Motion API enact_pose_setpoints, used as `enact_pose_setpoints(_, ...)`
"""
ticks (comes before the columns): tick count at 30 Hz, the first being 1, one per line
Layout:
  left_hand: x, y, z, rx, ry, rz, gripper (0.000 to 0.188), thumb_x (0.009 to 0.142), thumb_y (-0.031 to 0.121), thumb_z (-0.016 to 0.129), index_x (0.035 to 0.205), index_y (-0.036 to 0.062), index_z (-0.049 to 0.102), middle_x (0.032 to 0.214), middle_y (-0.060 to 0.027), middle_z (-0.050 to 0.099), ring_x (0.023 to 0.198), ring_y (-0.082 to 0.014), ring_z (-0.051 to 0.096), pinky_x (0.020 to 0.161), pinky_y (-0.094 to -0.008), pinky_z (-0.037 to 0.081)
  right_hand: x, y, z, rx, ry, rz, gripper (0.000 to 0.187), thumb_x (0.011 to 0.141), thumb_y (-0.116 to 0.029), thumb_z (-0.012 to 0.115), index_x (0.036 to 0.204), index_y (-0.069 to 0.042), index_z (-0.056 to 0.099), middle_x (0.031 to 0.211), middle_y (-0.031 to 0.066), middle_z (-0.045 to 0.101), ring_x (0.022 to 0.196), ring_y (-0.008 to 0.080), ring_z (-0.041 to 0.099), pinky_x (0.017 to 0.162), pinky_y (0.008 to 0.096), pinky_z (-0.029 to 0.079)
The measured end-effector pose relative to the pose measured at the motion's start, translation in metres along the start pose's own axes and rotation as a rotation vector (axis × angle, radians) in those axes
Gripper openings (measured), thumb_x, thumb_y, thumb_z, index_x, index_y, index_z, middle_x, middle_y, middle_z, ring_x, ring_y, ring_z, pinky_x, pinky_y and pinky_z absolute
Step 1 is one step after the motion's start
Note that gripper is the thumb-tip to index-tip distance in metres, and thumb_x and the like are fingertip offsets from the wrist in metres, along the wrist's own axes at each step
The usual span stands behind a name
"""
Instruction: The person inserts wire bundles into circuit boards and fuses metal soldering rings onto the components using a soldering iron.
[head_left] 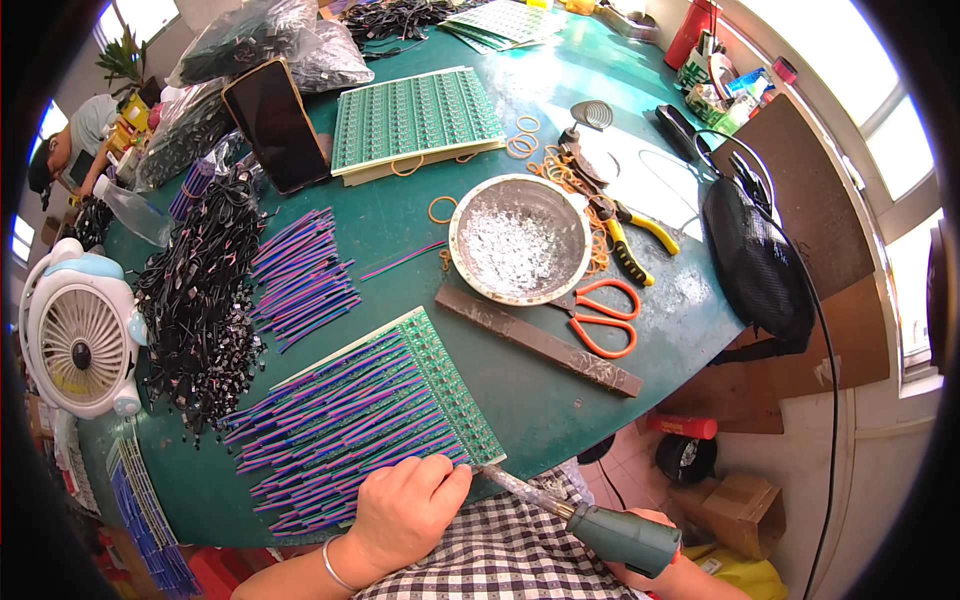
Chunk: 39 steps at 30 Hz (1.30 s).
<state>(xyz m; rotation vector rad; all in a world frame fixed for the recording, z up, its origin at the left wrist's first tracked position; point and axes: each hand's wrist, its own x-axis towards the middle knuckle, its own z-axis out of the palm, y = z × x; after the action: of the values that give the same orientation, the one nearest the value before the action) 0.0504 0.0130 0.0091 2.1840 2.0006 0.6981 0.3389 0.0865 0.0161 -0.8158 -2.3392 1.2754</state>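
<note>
A green panel of small circuit boards point(455, 385) lies at the table's near side, with rows of blue and purple-red wires point(345, 430) running leftward off it. My left hand point(412, 500) rests at the panel's near edge, thumb and fingers pinched on a wire that they mostly hide. In my right hand point(652, 568) is a soldering iron point(620, 540) with a dark green handle. Its tip points left and reaches the panel's near right corner, just beside my left fingertips. Most of the right hand's fingers are behind the handle.
Beyond the panel lie a brown metal bar point(540, 340), orange-handled scissors point(605, 318), a round bowl of whitish flakes point(462, 240) and yellow-black pliers point(628, 250). Loose wires point(305, 275), black cables point(200, 290), a fan point(80, 340), a phone point(277, 125) and stacked panels point(415, 120) stand farther off.
</note>
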Motion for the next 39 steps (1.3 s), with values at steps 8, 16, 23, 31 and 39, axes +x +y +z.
enact_pose_setpoints(8, 0.001, 0.002, 0.0, 0.017, 0.028, 0.007, 0.018, 0.067, 0.008, 0.072, 0.085, 0.0103, 0.069, 0.075, -0.0007, 0.055, 0.059, -0.0172, 0.056, 0.048, -0.0307, 0.044, -0.018, 0.006, 0.013, 0.609, 0.337, 0.378, 0.042, 0.083, -0.018, 0.063, 0.118, 0.003, 0.052, 0.1, 0.0137, 0.064, 0.072, 0.0193, 0.065, 0.066, 0.0308, 0.053)
enact_pose_setpoints(16, 0.001, 0.002, -0.02, 0.082, 0.001, -0.015, 0.022, 0.069, 0.018, 0.074, 0.09, 0.0133, 0.069, 0.085, 0.0014, 0.057, 0.083, -0.0202, 0.054, 0.072, -0.0367, 0.04, 0.051, 0.015, 0.028, 0.834, 0.503, 0.146, 0.054, 0.089, -0.02, 0.059, 0.129, 0.008, 0.038, 0.114, 0.0223, 0.055, 0.064, 0.0268, 0.064, 0.05, 0.0351, 0.053)
enact_pose_setpoints(23, 0.025, -0.087, -0.043, 0.196, 0.124, -0.441, 0.032, 0.082, 0.029, 0.069, 0.105, 0.0076, 0.062, 0.093, -0.0095, 0.06, 0.091, -0.0297, 0.055, 0.082, -0.0425, 0.04, 0.105, 0.017, 0.02, 1.093, 0.567, 0.044, 0.052, 0.088, -0.023, 0.064, 0.122, 0.01, 0.043, 0.113, 0.0239, 0.058, 0.064, 0.0264, 0.064, 0.051, 0.0357, 0.052)
enact_pose_setpoints(31, 0.023, -0.103, -0.029, 0.23, 0.058, -0.521, 0.029, 0.084, 0.04, 0.064, 0.085, 0.0114, 0.059, 0.074, -0.007, 0.059, 0.076, -0.0288, 0.059, 0.071, -0.0437, 0.04, 0.121, 0.038, 0.032, 1.045, 0.595, 0.038, 0.044, 0.09, -0.028, 0.058, 0.115, 0.005, 0.045, 0.106, 0.017, 0.058, 0.054, 0.0201, 0.057, 0.049, 0.0341, 0.048)
enact_pose_setpoints(39, 0.014, -0.085, -0.023, 0.3, 0.255, -0.445, 0.035, 0.086, 0.04, 0.063, 0.076, 0.0098, 0.05, 0.076, -0.0064, 0.052, 0.074, -0.0257, 0.053, 0.067, -0.039, 0.04, 0.112, 0.028, 0.019, 0.999, 0.541, 0.214, 0.033, 0.087, -0.025, 0.061, 0.108, 0.0, 0.062, 0.081, 0.0137, 0.065, 0.07, 0.0239, 0.06, 0.065, 0.0358, 0.051)
